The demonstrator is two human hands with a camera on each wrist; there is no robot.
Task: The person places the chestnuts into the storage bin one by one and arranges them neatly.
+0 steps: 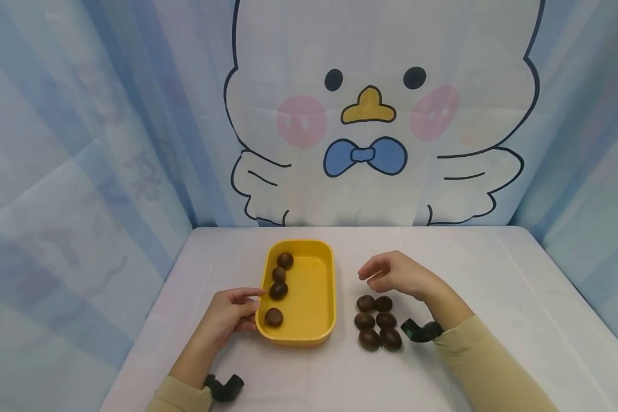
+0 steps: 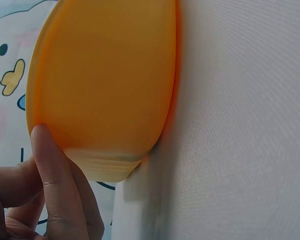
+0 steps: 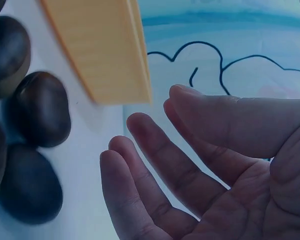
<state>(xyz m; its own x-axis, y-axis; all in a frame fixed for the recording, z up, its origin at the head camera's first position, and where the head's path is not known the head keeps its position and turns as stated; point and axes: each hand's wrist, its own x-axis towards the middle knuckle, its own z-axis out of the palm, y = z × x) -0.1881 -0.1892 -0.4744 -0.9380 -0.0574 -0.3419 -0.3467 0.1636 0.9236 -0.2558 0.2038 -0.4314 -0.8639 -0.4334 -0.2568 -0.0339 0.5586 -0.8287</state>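
Note:
A yellow tray (image 1: 311, 292) sits on the table with several glossy dark-brown rounded pieces (image 1: 285, 261) lined along its left side. The left hand (image 1: 229, 312) is at the tray's left edge, its fingertips right at the rim. In the left wrist view one finger (image 2: 52, 170) lies against the yellow outer wall (image 2: 105, 75). To the tray's right, several similar brown pieces (image 1: 369, 340) lie grouped in two columns. Just beyond that group hovers the right hand (image 1: 404, 274), fingers loosely bent and thumb apart, holding nothing; the right wrist view shows its palm (image 3: 240, 205).
A white cloth covers the table (image 1: 422, 377). Behind it hangs a curtain (image 1: 371, 194) printed with a cartoon bird, and blue-and-white curtains (image 1: 72, 200) flank the sides. Dark wrist-worn devices (image 1: 224, 389) are on both forearms.

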